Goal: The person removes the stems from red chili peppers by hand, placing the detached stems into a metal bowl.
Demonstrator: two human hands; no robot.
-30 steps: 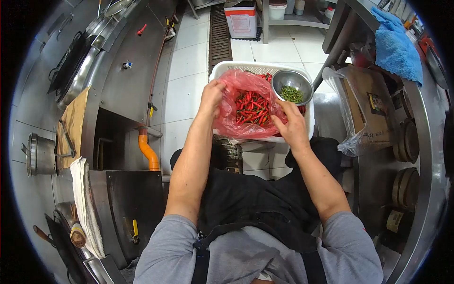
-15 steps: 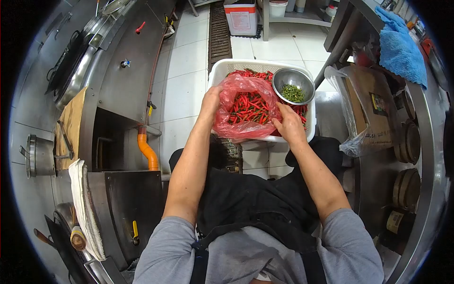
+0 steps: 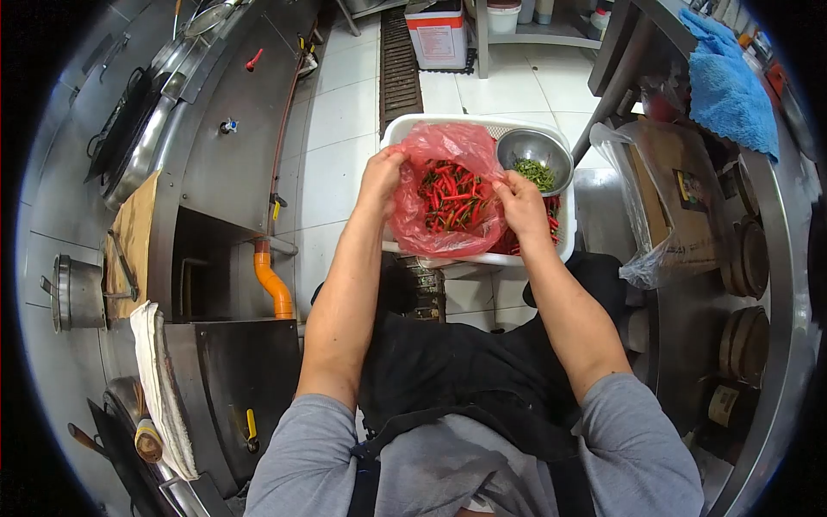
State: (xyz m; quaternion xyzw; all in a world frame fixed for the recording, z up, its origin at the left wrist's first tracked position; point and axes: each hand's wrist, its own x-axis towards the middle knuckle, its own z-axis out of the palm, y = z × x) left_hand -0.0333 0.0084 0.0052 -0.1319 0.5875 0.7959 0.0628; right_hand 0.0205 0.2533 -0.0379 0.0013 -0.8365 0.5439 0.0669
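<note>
A red translucent plastic bag (image 3: pixel 448 246) gapes between my hands, with many red chillies (image 3: pixel 455 196) inside it. My left hand (image 3: pixel 380 179) is closed on the bag's left edge. On the right side, my right hand (image 3: pixel 522 205) pinches the bag's rim. Underneath, a white plastic basket (image 3: pixel 566 231) holds more red chillies, partly hidden by the bag and my right hand. A steel bowl (image 3: pixel 515 148) with green chilli stems rests at the basket's right back corner, just behind my right hand.
Steel counters flank me on both sides. An orange pipe (image 3: pixel 274 283) stands out at the left. A plastic-wrapped cardboard box (image 3: pixel 680 202) and a blue cloth (image 3: pixel 732 82) are on the right. A floor drain grate (image 3: pixel 401 65) runs behind the basket, near a red-and-white box (image 3: pixel 441 39).
Both hands have lifted the bag's rim, and its mouth is narrower and more upright. My right hand has gone from resting on the edge to pinching it. The chillies have gathered inside.
</note>
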